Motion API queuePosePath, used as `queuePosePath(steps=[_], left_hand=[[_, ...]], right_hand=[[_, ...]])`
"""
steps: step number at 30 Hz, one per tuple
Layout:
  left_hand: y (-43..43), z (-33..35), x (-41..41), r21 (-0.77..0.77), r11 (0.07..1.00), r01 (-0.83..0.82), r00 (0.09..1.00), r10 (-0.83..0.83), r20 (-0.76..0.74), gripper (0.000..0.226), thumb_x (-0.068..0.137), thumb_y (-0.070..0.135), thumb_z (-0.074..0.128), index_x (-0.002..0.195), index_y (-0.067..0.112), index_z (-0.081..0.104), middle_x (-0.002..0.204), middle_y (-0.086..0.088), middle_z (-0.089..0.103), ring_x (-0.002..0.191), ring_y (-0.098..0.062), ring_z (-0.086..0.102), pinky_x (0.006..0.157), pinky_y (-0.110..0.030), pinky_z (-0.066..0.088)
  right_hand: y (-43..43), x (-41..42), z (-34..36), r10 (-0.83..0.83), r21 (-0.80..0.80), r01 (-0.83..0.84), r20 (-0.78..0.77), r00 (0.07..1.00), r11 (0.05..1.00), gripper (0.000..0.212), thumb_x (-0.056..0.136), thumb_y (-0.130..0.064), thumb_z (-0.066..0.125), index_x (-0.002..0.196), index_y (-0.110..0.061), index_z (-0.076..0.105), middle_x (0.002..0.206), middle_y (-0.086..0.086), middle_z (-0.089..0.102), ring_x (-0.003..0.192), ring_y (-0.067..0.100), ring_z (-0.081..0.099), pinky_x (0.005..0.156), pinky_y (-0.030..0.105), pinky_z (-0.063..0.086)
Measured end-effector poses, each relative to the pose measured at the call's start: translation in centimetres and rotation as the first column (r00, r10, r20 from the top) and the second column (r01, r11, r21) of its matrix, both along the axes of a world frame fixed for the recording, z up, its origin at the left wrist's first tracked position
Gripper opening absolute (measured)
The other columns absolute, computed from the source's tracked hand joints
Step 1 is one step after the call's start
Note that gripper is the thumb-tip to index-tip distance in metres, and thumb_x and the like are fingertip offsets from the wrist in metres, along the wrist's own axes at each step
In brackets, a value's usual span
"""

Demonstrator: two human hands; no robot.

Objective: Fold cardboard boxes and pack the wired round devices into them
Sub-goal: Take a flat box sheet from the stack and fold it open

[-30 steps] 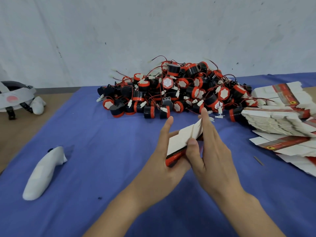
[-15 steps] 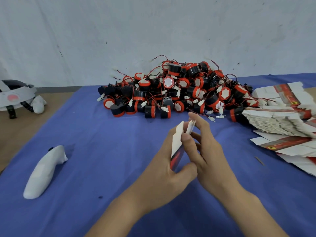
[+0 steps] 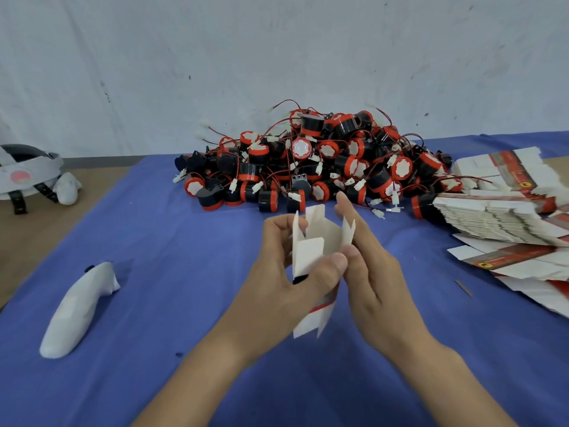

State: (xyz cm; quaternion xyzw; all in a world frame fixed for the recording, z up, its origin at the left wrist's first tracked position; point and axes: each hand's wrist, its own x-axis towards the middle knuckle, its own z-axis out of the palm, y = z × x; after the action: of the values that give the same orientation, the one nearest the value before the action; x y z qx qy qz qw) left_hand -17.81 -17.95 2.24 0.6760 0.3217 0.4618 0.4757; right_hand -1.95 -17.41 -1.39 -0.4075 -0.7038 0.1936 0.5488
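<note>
Left hand (image 3: 283,285) grips the small white-and-red cardboard box (image 3: 317,238) upright — right hand (image 3: 377,272) pinches its side wall, probably to square it up.

A pale grey-white wall (image 3: 215,57), scuffed and flecked with dark specks, stands behind the table (image 3: 46,241). A blue cloth (image 3: 147,257) covers most of the brown top, bare along its left edge. Light is soft and even.

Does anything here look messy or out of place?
The flat box blanks on the right lie fanned and uneven, not squared up; a white controller lies on the blue cloth, seemingly unrelated to packing.
</note>
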Motion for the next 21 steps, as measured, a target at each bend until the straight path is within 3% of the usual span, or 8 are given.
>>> queuePosePath(steps=[2, 5, 7, 9, 11, 14, 18, 21], left_hand=[[0.3, -0.1, 0.0, -0.006, 0.999, -0.049, 0.999, 0.049, 0.018, 0.048, 0.081, 0.047, 0.073, 0.115, 0.035, 0.041, 0.106, 0.013, 0.066, 0.098, -0.011, 0.069, 0.076, -0.027, 0.058], [0.4, -0.2, 0.1, 0.004, 0.993, -0.115, 0.993, 0.115, 0.039, 0.049, 0.077, 0.048, 0.073, 0.112, 0.033, 0.041, 0.102, 0.017, 0.064, 0.095, -0.004, 0.067, 0.072, -0.016, 0.054], [0.5, -0.2, 0.1, 0.005, 0.99, -0.142, 0.989, 0.142, 0.052, 0.051, 0.075, 0.051, 0.074, 0.112, 0.034, 0.042, 0.101, 0.019, 0.062, 0.094, -0.002, 0.067, 0.072, -0.014, 0.053], [0.6, -0.2, 0.0, 0.011, 0.985, -0.17, 0.983, 0.169, 0.068, 0.056, 0.071, 0.057, 0.072, 0.112, 0.034, 0.042, 0.1, 0.021, 0.062, 0.093, 0.0, 0.066, 0.072, -0.012, 0.052], [0.7, -0.2, -0.1, 0.011, 0.982, -0.19, 0.978, 0.189, 0.088, 0.058, 0.066, 0.061, 0.069, 0.111, 0.034, 0.043, 0.099, 0.02, 0.063, 0.092, 0.0, 0.066, 0.071, -0.012, 0.051], [0.8, -0.3, -0.2, 0.018, 0.981, -0.195, 0.977, 0.192, 0.092, 0.056, 0.066, 0.061, 0.068, 0.11, 0.035, 0.044, 0.1, 0.02, 0.063, 0.092, 0.001, 0.066, 0.073, -0.012, 0.051], [0.6, -0.5, -0.2, 0.023, 0.983, -0.185, 0.979, 0.182, 0.091, 0.056, 0.066, 0.061, 0.069, 0.11, 0.035, 0.044, 0.101, 0.017, 0.064, 0.091, -0.002, 0.067, 0.072, -0.014, 0.052], [0.4, -0.4, -0.2, 0.037, 0.984, -0.174, 0.981, 0.17, 0.095, 0.055, 0.068, 0.058, 0.07, 0.11, 0.033, 0.044, 0.101, 0.015, 0.064, 0.088, -0.002, 0.068, 0.07, -0.014, 0.053]], right_hand=[[0.0, -0.2, -0.1, 0.038, -0.013, -0.038, -0.017, 0.999, 0.999, 0.058, 0.103, -0.058, 0.026, 0.158, -0.037, 0.024, 0.148, -0.026, 0.046, 0.131, 0.008, 0.052, 0.1, 0.02, 0.046], [-0.2, -0.8, -0.3, 0.09, -0.057, -0.094, -0.058, 0.994, 0.994, 0.054, 0.104, -0.058, 0.023, 0.157, -0.045, 0.02, 0.152, -0.014, 0.046, 0.135, 0.016, 0.051, 0.104, 0.044, 0.049], [-0.3, -1.2, -0.4, 0.094, -0.057, -0.097, -0.058, 0.994, 0.994, 0.056, 0.104, -0.062, 0.022, 0.157, -0.044, 0.02, 0.157, -0.016, 0.039, 0.14, 0.016, 0.046, 0.106, 0.048, 0.046], [-0.4, -1.4, -0.5, 0.087, -0.062, -0.088, -0.032, 0.996, 0.994, 0.059, 0.103, -0.064, 0.023, 0.157, -0.043, 0.017, 0.161, -0.016, 0.032, 0.145, 0.012, 0.038, 0.111, 0.044, 0.043], [-0.5, -1.6, -0.6, 0.074, -0.05, -0.073, 0.006, 0.997, 0.996, 0.059, 0.102, -0.065, 0.025, 0.156, -0.045, 0.017, 0.162, -0.019, 0.026, 0.147, 0.005, 0.03, 0.113, 0.029, 0.039], [-0.7, -1.8, -0.7, 0.066, -0.001, -0.066, 0.023, 0.998, 0.998, 0.051, 0.104, -0.059, 0.029, 0.153, -0.044, 0.025, 0.159, -0.016, 0.028, 0.144, -0.005, 0.03, 0.105, 0.006, 0.032], [-0.7, -1.8, -0.9, 0.034, 0.017, -0.035, 0.029, 0.999, 0.999, 0.049, 0.104, -0.058, 0.03, 0.148, -0.036, 0.037, 0.156, -0.008, 0.032, 0.138, -0.012, 0.033, 0.099, 0.003, 0.034], [-0.6, -1.7, -1.0, 0.022, 0.013, -0.022, 0.007, 1.0, 1.0, 0.043, 0.104, -0.059, 0.031, 0.142, -0.042, 0.041, 0.154, -0.011, 0.033, 0.136, -0.013, 0.035, 0.096, 0.003, 0.036]])
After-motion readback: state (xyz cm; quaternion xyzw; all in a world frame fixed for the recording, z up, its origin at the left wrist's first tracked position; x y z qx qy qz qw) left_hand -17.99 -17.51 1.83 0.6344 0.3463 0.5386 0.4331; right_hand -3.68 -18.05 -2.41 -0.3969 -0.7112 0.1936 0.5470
